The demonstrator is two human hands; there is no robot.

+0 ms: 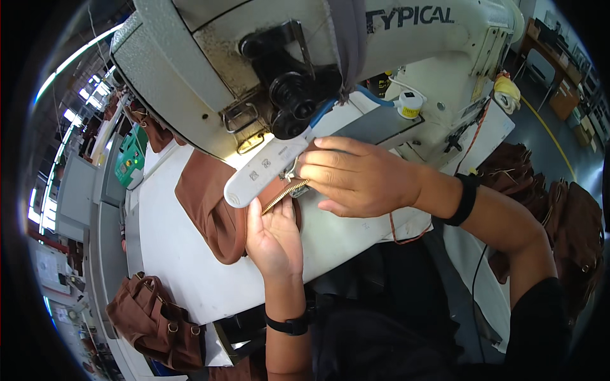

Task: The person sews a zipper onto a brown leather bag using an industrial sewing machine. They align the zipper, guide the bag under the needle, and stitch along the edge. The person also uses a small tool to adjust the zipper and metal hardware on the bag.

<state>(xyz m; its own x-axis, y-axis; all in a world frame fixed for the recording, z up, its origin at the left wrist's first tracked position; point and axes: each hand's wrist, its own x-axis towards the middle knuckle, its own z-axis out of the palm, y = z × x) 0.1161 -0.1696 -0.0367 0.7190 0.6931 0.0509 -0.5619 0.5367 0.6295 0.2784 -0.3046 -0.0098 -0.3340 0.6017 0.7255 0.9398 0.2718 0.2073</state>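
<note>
"Left hand (277,240) clamped on the brown piece (204,198) over the white table (159,219)?"

"Yes; a white bar (254,183) hides part. Right hand (359,178): can't tell its grip. Grey floor (560,140) beyond, cut off."

My 2 wristbands (462,199) are black; I see brown fabric (206,197) with a gold zip (284,195) on my white table (165,254), a brown bag (152,327) by its left edge.

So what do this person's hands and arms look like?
The left hand and right hand are bare. The left wristband is black with a small block; the right wristband is also black. The right sleeve is short and black.
</note>
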